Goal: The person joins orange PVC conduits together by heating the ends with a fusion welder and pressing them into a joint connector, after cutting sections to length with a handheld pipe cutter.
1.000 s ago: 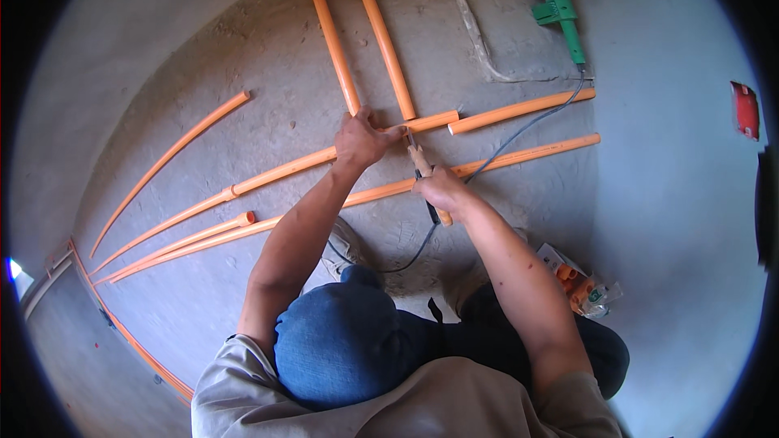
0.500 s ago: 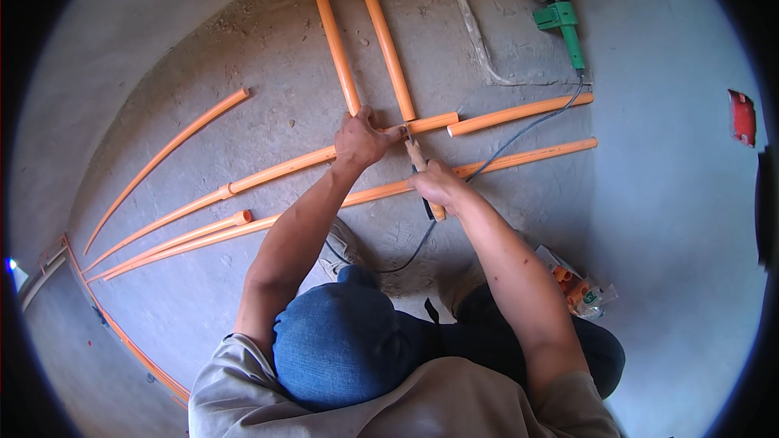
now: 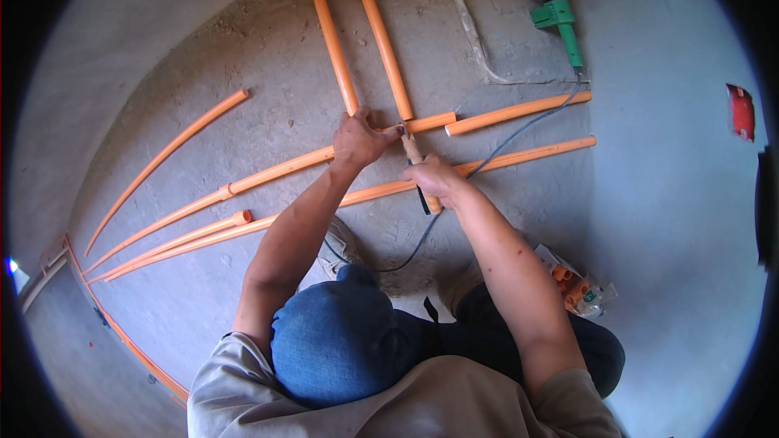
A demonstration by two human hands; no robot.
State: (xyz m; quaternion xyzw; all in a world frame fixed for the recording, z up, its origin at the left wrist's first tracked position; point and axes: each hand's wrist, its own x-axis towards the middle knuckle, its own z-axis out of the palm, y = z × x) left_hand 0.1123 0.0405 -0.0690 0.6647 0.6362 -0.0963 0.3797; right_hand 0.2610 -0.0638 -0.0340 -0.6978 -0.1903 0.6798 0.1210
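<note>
My left hand [image 3: 359, 142] is closed round a long orange pipe [image 3: 284, 168] that lies across the floor, its fingertips beside the tip of a hand tool. In my right hand [image 3: 434, 177] is that hand tool [image 3: 411, 148], with a tan handle and a dark bar alongside; its exact kind is unclear. The tool's thin tip meets the held pipe just left of its right end [image 3: 438, 122]. An upright orange pipe [image 3: 333, 40] runs down to my left hand. Another orange pipe [image 3: 381, 40] ends just above the tool's tip, whose contact is partly hidden by my fingers.
A green-handled pipe welding tool [image 3: 568, 36] lies at upper right, its grey cord [image 3: 507, 144] crossing the floor. Loose orange pipes [image 3: 519, 113] lie right and left [image 3: 166, 154]. A bag of orange fittings [image 3: 576, 285] sits beside my right arm, near the wall [image 3: 665, 219].
My right hand and the tool have shifted very slightly left and up, the tool a little more upright. My left hand keeps its hold on the pipe.
</note>
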